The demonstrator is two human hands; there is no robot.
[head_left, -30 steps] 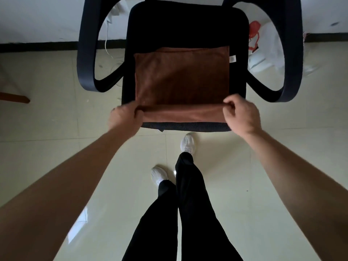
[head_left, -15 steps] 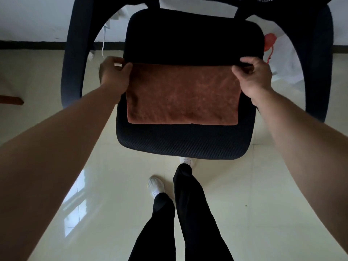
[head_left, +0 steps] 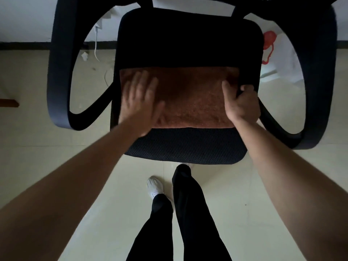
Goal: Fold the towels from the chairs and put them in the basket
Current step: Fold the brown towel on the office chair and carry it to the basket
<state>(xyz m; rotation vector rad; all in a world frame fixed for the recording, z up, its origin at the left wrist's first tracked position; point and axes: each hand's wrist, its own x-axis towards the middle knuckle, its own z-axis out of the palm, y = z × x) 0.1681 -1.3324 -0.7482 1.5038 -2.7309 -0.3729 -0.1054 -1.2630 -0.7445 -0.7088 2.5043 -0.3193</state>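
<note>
Fingers (head_left: 145, 81) of my left hand (head_left: 140, 102) lie spread flat (blurred) on the towel (head_left: 192, 97), which lies folded on the chair (head_left: 188, 44) seat. My right hand (head_left: 242, 102) curls around the towel's right edge, thumb on top.

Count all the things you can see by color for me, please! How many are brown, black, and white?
Brown: 1, the towel
Black: 1, the chair
White: 2, the shoe and the bag on the floor
Total: 4
</note>
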